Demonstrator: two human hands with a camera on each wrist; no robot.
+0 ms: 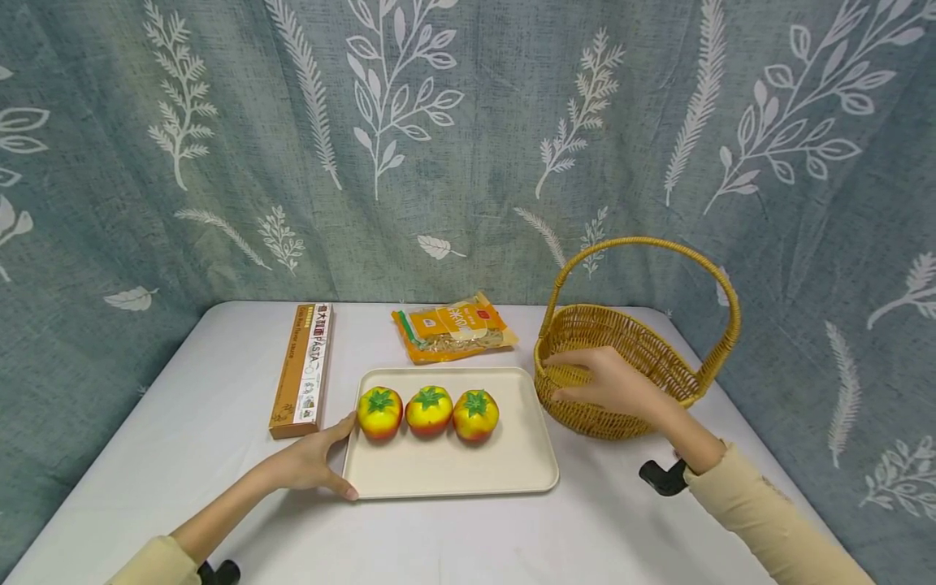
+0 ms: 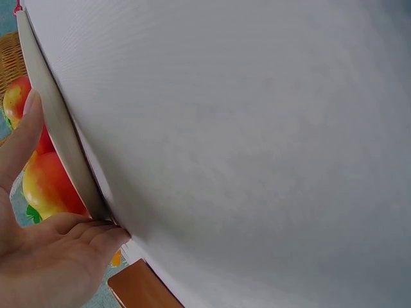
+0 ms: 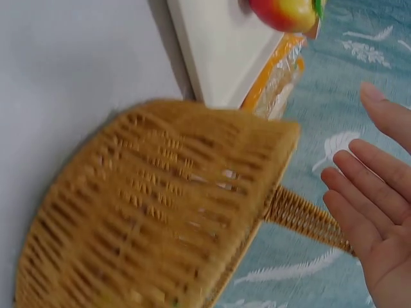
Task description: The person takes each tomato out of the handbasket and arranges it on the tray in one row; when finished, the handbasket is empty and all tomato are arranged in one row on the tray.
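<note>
A cream tray [image 1: 453, 475] lies mid-table with three red-yellow, green-topped fruits [image 1: 429, 411] in a row along its left part. My left hand [image 1: 314, 459] is at the tray's left end, thumb by the near corner and fingers at the side rim. Seen from the left wrist, its fingers [image 2: 96, 234] are fairly straight beside the tray edge [image 2: 61, 128]. To the right stands a tan wicker basket [image 1: 585, 418] with a tall arched handle. Over its left part hovers my right hand [image 1: 603, 378], fingers apart and holding nothing; the right wrist view has it above the basket rim [image 3: 282, 147].
An orange and white pasta box [image 1: 301, 374] lies left of the tray. Behind the tray is an orange packet of noodles [image 1: 455, 329]. A blue-green curtain [image 1: 453, 146] with white leaf prints surrounds the white table [image 1: 183, 455] at the back and sides.
</note>
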